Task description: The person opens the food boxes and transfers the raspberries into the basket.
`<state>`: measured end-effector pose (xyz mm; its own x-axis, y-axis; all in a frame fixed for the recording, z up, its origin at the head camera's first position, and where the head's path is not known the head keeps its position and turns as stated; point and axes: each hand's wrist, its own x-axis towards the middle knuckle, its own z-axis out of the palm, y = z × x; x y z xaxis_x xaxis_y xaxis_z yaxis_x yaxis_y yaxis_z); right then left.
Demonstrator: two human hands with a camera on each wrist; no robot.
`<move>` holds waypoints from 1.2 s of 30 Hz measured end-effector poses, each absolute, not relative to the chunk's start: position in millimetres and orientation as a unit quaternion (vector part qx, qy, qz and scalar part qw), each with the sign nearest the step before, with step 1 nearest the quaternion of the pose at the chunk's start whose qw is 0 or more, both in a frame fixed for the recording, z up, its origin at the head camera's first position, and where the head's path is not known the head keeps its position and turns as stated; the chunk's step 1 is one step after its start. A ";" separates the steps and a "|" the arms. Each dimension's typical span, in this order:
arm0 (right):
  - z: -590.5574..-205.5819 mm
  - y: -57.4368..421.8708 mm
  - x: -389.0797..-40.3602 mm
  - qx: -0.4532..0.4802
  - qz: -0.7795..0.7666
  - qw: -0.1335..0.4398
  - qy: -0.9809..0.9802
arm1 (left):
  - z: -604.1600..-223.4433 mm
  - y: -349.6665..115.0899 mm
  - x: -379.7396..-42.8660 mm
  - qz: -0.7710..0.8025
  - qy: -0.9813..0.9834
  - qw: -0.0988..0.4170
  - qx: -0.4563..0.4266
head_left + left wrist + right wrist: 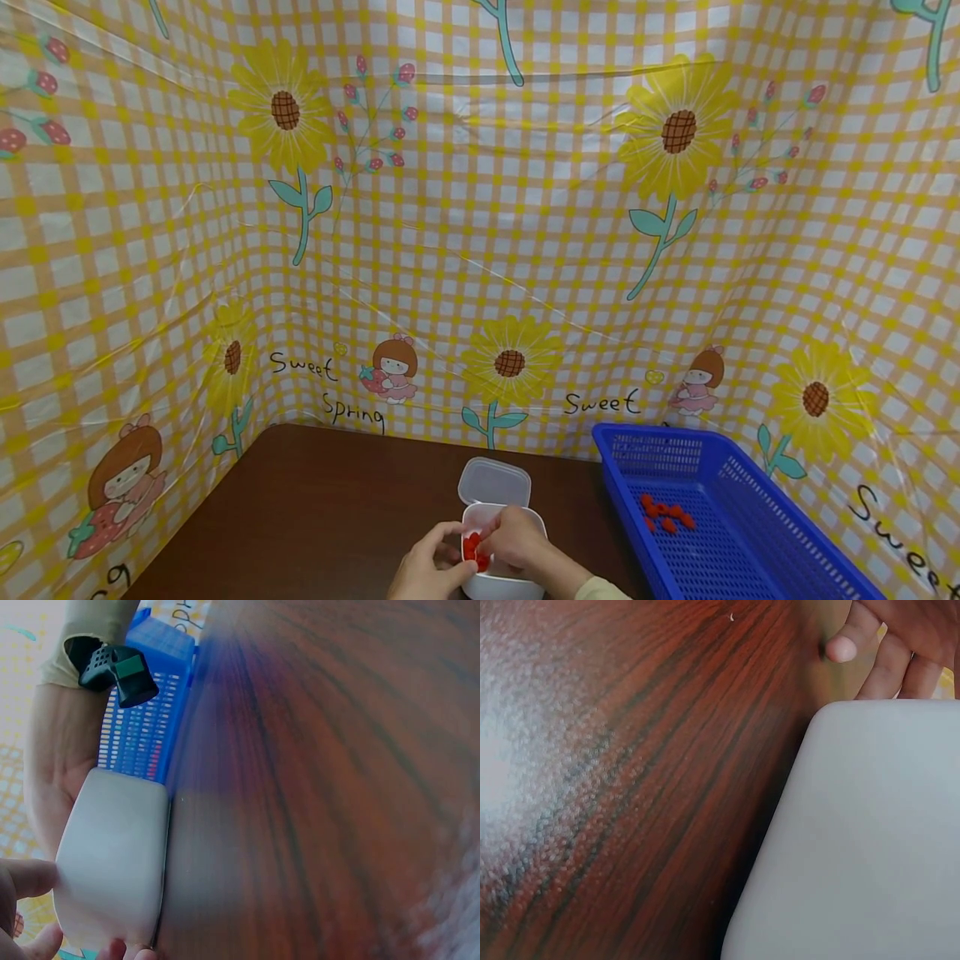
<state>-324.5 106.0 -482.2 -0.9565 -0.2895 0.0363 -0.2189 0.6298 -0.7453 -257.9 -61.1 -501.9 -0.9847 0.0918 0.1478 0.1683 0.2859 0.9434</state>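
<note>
A small white plastic container [504,587] stands on the dark table near its front, its clear lid [495,482] folded back behind it. Several small red pieces [472,547] lie inside, toward the left wall. My left hand [429,567] holds the container at its left side; the left wrist view shows fingertips [34,877] against the white wall. From the right, my right hand [513,537] reaches down into the container, bent fingers right at the red pieces. I cannot tell whether those fingers pinch one, as the tips are partly hidden.
To the right stands a long blue plastic basket [626,508] with slotted walls. Several more red pieces [667,512] lie in its left part. Yellow checked cloth [465,233] with flower prints encloses the dark wooden table [337,517] at the back and both sides.
</note>
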 end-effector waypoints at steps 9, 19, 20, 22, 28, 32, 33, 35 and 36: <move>-480.4 108.2 -325.3 -0.139 -0.419 0.030 0.897 | -499.2 -59.8 -259.2 -0.596 -0.798 0.031 -0.080; -476.0 105.7 -316.5 -0.156 -0.393 0.009 0.906 | -500.9 -61.6 -258.5 -0.606 -0.790 0.025 -0.091; -475.3 105.6 -316.1 -0.158 -0.390 0.007 0.907 | -501.6 -61.7 -258.9 -0.607 -0.789 0.024 -0.090; -473.8 105.5 -315.9 -0.160 -0.381 0.004 0.910 | -502.7 -62.1 -259.5 -0.606 -0.790 0.025 -0.090; -475.5 105.2 -317.4 -0.165 -0.364 0.004 0.917 | -503.9 -63.3 -260.9 -0.601 -0.793 0.025 -0.094; -476.5 105.1 -318.4 -0.172 -0.365 0.007 0.915 | -503.8 -63.9 -262.1 -0.604 -0.792 0.018 -0.090; -476.5 105.2 -318.6 -0.174 -0.367 0.009 0.914 | -504.0 -64.0 -262.5 -0.604 -0.792 0.016 -0.089; -475.2 105.2 -318.5 -0.176 -0.370 0.012 0.912 | -504.0 -64.1 -263.1 -0.604 -0.792 0.014 -0.088; -474.6 105.2 -318.5 -0.177 -0.372 0.013 0.911 | -503.8 -64.1 -263.4 -0.604 -0.792 0.013 -0.087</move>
<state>-318.5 105.2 -474.6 -0.9370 -0.3324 0.1076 -0.3128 0.6605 -0.6826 -263.4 -64.1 -503.8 -0.9845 0.1222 0.1261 0.1539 0.2546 0.9547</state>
